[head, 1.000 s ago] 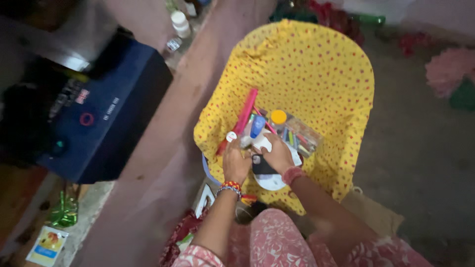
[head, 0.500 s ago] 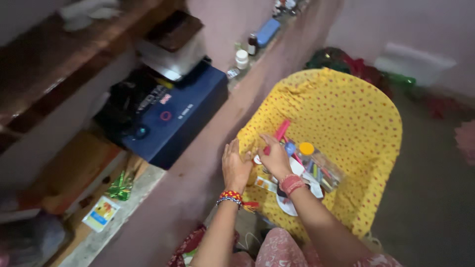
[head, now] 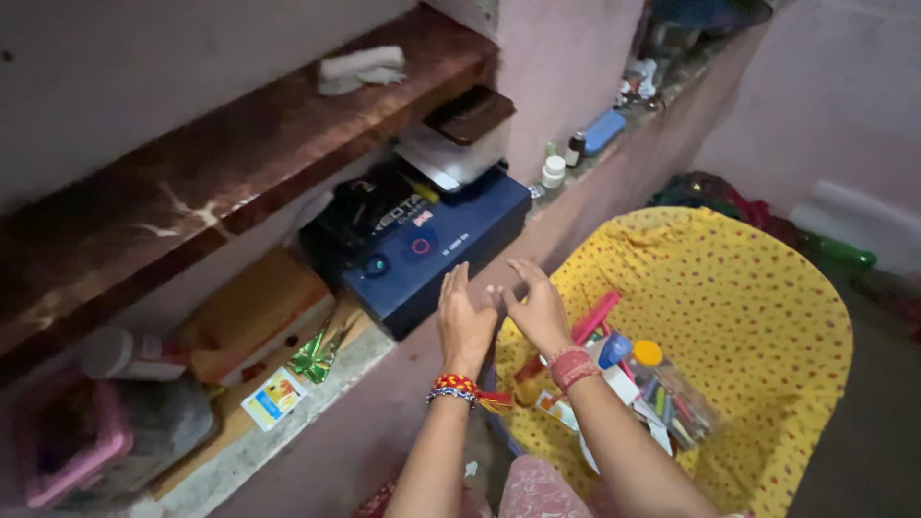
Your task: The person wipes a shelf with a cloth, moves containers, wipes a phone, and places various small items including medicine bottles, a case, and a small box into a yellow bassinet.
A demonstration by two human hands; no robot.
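Small pale object (head: 492,289), too tiny and blurred to name, sits between the fingertips of both hands, raised above the near edge of the yellow dotted chair cover (head: 758,317). In the head view, the left hand (head: 464,321) stands upright with its fingers (head: 454,285) stretched and loose, their tips meeting the object; a beaded bracelet (head: 451,386) circles its wrist. The right hand (head: 540,309) is just beside it, thumb and forefinger pinching toward the same object, with a red thread band (head: 570,366) at the wrist. Whether either hand truly grips the object I cannot tell. On the chair cover, below the right wrist, lie a pink ruler (head: 595,318), a blue-capped bottle (head: 614,351), a yellow-capped jar (head: 648,355) and a clear box of crayons (head: 681,403). Left of the chair cover, on a ledge, stands a dark blue box-shaped device (head: 432,254).
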